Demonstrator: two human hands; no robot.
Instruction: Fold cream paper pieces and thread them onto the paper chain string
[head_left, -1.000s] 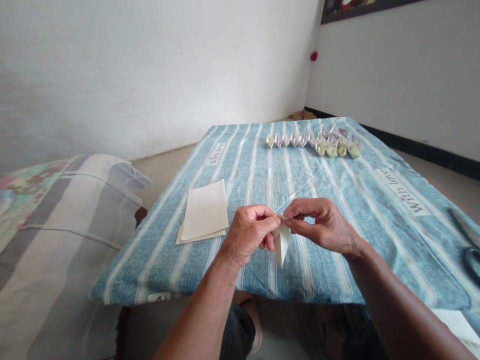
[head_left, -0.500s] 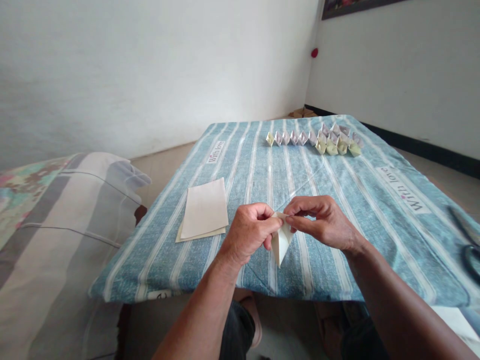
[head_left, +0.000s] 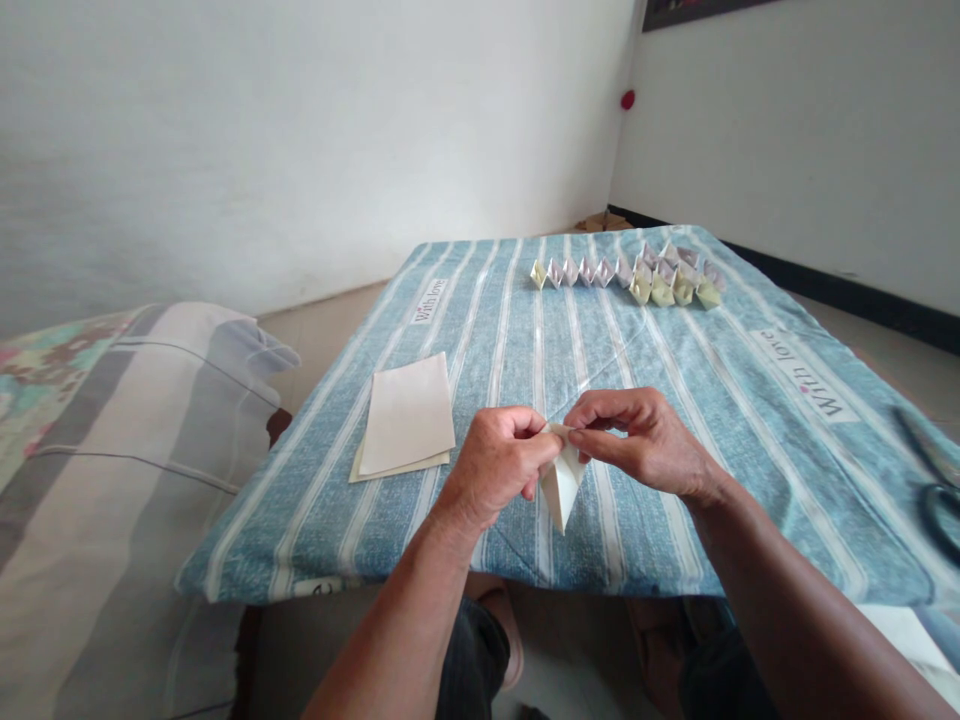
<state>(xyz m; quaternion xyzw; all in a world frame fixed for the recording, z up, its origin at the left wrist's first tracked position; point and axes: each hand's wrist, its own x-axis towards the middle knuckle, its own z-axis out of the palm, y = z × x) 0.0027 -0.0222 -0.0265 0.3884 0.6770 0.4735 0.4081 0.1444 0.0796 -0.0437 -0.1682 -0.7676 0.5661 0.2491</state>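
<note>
Above the near part of the table, a pale cream piece of folded paper (head_left: pixel 562 487) hangs with its pointed end downward. My left hand (head_left: pixel 501 458) pinches its upper left edge between thumb and fingers. My right hand (head_left: pixel 641 437) grips the upper right edge the same way, the two thumbs almost meeting. The fingers hide much of the fold at the top. To the left lies a small stack of paper sheets (head_left: pixel 409 415), white over pale yellow. Several folded paper boats (head_left: pixel 664 280) stand in rows at the far right of the table.
A blue striped cloth (head_left: pixel 495 340) covers the table. Dark-handled scissors (head_left: pixel 941 515) lie at the right edge, and white paper (head_left: pixel 911 640) shows below it. Grey-and-white striped fabric (head_left: pixel 150 480) drapes over something on the left. White walls (head_left: pixel 315 130) rise behind.
Both hands keep their pinch at nearly the same place. The lower tip of the folded paper has swung slightly right. The whole view has shifted a little.
</note>
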